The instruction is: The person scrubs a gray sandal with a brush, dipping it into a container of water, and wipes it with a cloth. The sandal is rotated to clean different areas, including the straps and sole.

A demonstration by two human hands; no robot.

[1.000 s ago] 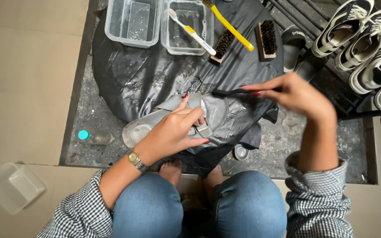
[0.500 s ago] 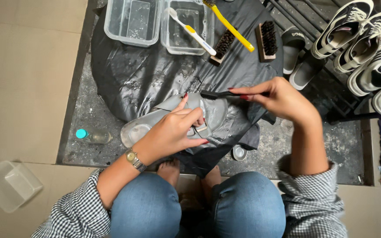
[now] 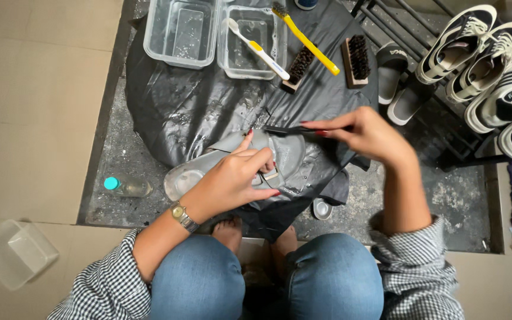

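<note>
Left hand (image 3: 232, 181) gripped grey shoe (image 3: 250, 163) at the near edge of black sheet (image 3: 191, 106); right hand (image 3: 365, 133) pinched dark brush (image 3: 285, 130), tip touching shoe.

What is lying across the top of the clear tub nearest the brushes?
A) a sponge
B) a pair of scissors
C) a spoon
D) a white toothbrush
D: a white toothbrush rests slantwise over the rim of the right-hand clear tub, near the brown brushes.

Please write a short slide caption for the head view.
Left hand steadies a grey shoe while the right hand holds a dark brush against it.
</note>
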